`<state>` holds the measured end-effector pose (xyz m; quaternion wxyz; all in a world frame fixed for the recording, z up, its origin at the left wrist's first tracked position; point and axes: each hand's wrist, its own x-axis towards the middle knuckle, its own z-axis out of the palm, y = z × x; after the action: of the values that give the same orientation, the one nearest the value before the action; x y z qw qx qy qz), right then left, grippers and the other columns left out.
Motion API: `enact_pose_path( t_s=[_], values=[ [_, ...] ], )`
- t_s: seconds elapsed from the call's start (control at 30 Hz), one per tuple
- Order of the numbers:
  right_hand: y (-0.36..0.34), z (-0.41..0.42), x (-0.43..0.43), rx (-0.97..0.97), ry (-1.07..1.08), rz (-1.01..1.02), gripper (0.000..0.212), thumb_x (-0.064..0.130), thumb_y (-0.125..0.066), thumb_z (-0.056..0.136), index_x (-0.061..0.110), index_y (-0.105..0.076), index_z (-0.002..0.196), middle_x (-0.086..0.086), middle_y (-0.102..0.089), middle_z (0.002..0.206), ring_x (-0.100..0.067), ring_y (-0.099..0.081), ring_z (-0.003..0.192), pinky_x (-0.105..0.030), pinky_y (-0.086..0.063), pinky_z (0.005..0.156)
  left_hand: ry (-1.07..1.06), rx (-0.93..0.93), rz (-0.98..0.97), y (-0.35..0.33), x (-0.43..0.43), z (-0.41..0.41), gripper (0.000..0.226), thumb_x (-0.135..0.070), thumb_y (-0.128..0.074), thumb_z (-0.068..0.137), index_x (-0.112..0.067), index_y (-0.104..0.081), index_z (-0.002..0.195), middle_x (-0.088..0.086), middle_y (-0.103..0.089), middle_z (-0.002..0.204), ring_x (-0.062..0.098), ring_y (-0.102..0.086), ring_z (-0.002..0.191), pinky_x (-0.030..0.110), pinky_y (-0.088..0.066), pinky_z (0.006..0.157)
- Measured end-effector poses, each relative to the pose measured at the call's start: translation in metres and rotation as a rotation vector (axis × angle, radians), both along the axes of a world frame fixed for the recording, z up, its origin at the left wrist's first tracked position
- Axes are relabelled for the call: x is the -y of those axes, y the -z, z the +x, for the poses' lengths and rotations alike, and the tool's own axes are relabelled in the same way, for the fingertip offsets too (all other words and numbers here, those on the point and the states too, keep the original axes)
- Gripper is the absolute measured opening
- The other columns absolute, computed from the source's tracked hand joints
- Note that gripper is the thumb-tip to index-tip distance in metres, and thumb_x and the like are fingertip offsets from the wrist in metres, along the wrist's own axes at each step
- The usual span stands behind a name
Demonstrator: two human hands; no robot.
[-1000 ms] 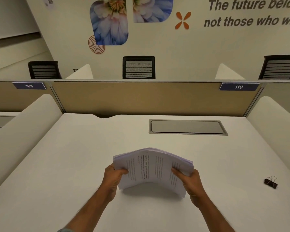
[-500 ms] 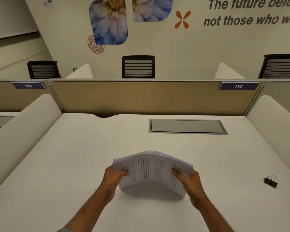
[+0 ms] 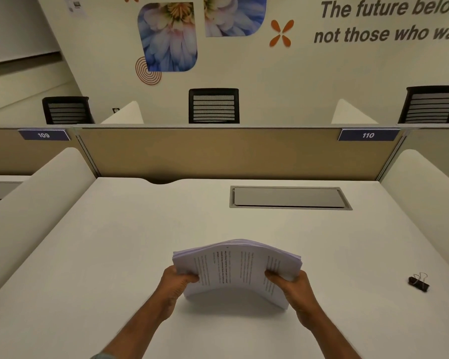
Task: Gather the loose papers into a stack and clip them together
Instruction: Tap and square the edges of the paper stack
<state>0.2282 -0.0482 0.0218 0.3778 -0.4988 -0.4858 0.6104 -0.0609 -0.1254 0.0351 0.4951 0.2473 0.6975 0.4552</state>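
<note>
white desk (image 3: 114,255) | paper stack (image 3: 237,265) arched, printed, edges uneven

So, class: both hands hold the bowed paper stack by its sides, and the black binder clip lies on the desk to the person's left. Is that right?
Not quite. The head view shows the binder clip to the person's right. The rest stands: the left hand and right hand hold the bowed paper stack by its sides, above the desk.

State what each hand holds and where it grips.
Both hold the paper stack: left hand on its left edge, right hand on its right edge.
</note>
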Motion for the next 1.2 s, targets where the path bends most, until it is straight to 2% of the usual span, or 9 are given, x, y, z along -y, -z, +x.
enact_pose_path(
  t_s=[0.07, 0.17, 0.27, 0.33, 0.43, 0.63, 0.87, 1.07, 1.2],
  values=[
    [0.002, 0.001, -0.001, 0.018, -0.022, 0.000, 0.039, 0.018, -0.082, 0.082, 0.024, -0.072, 0.118, 0.003, -0.080, 0.103, -0.023, -0.070, 0.102, -0.025, -0.057, 0.071, 0.058, -0.002, -0.028, 0.000, 0.002, -0.002, 0.044, -0.003, -0.081, 0.069, -0.022, -0.074, 0.109, 0.004, -0.080, 0.101, 0.026, -0.066, 0.110, 0.036, -0.053, 0.093],
    [-0.002, 0.004, -0.004, 0.060, -0.035, 0.007, 0.023, 0.019, -0.079, 0.087, 0.026, -0.074, 0.108, 0.005, -0.081, 0.095, -0.023, -0.073, 0.096, -0.026, -0.059, 0.067, 0.092, -0.027, -0.034, -0.003, 0.001, -0.005, 0.031, -0.004, -0.076, 0.084, -0.020, -0.072, 0.110, 0.004, -0.078, 0.108, 0.026, -0.067, 0.111, 0.032, -0.054, 0.086],
    [-0.013, 0.009, -0.010, 0.079, -0.075, -0.006, 0.021, 0.024, -0.076, 0.089, 0.014, -0.076, 0.108, -0.005, -0.081, 0.093, -0.030, -0.077, 0.087, -0.039, -0.065, 0.071, 0.117, -0.003, -0.015, -0.010, 0.002, -0.009, 0.028, -0.013, -0.075, 0.088, -0.017, -0.071, 0.115, 0.002, -0.081, 0.105, 0.026, -0.073, 0.105, 0.030, -0.059, 0.077],
    [-0.023, 0.014, -0.014, 0.039, -0.116, -0.027, 0.025, 0.023, -0.075, 0.090, 0.009, -0.075, 0.111, -0.011, -0.081, 0.097, -0.034, -0.078, 0.086, -0.050, -0.064, 0.077, 0.158, 0.028, -0.001, -0.017, 0.004, -0.011, 0.033, -0.018, -0.076, 0.087, -0.017, -0.069, 0.119, 0.002, -0.080, 0.107, 0.026, -0.074, 0.103, 0.038, -0.061, 0.083],
    [-0.035, 0.021, -0.018, -0.072, -0.169, -0.088, 0.030, 0.017, -0.076, 0.088, 0.005, -0.074, 0.115, -0.018, -0.078, 0.107, -0.042, -0.075, 0.096, -0.055, -0.062, 0.084, 0.201, 0.101, 0.019, -0.022, 0.008, -0.016, 0.042, -0.017, -0.077, 0.085, -0.015, -0.066, 0.125, 0.008, -0.078, 0.115, 0.031, -0.073, 0.107, 0.049, -0.058, 0.095],
    [-0.049, 0.017, -0.016, -0.107, -0.203, -0.096, 0.047, 0.030, -0.080, 0.077, 0.011, -0.071, 0.119, -0.017, -0.077, 0.111, -0.040, -0.074, 0.099, -0.051, -0.062, 0.084, 0.259, 0.250, 0.034, -0.032, 0.012, -0.019, 0.047, -0.009, -0.072, 0.087, -0.010, -0.062, 0.133, 0.016, -0.073, 0.126, 0.037, -0.069, 0.116, 0.054, -0.054, 0.101],
    [-0.057, 0.011, -0.014, -0.099, -0.236, -0.101, 0.048, 0.031, -0.079, 0.077, 0.013, -0.069, 0.121, -0.015, -0.078, 0.110, -0.039, -0.075, 0.097, -0.047, -0.063, 0.080, 0.229, 0.385, 0.014, -0.032, 0.014, -0.019, 0.052, 0.005, -0.075, 0.081, -0.003, -0.063, 0.132, 0.025, -0.070, 0.126, 0.046, -0.067, 0.115, 0.061, -0.052, 0.100],
    [-0.063, 0.011, -0.016, -0.092, -0.276, -0.106, 0.041, 0.029, -0.079, 0.080, 0.015, -0.071, 0.118, -0.014, -0.078, 0.110, -0.037, -0.076, 0.096, -0.044, -0.063, 0.078, 0.237, 0.422, 0.018, -0.034, 0.014, -0.022, 0.050, 0.006, -0.075, 0.079, -0.004, -0.067, 0.127, 0.025, -0.070, 0.126, 0.045, -0.068, 0.114, 0.057, -0.056, 0.094],
    [-0.055, 0.010, -0.019, -0.044, -0.239, -0.040, 0.041, 0.029, -0.081, 0.075, 0.016, -0.075, 0.113, -0.012, -0.079, 0.106, -0.034, -0.075, 0.099, -0.048, -0.062, 0.086, 0.253, 0.314, 0.049, -0.035, 0.010, -0.024, 0.048, 0.006, -0.075, 0.080, -0.006, -0.068, 0.126, 0.020, -0.073, 0.124, 0.040, -0.068, 0.115, 0.051, -0.055, 0.097]
  ],
)
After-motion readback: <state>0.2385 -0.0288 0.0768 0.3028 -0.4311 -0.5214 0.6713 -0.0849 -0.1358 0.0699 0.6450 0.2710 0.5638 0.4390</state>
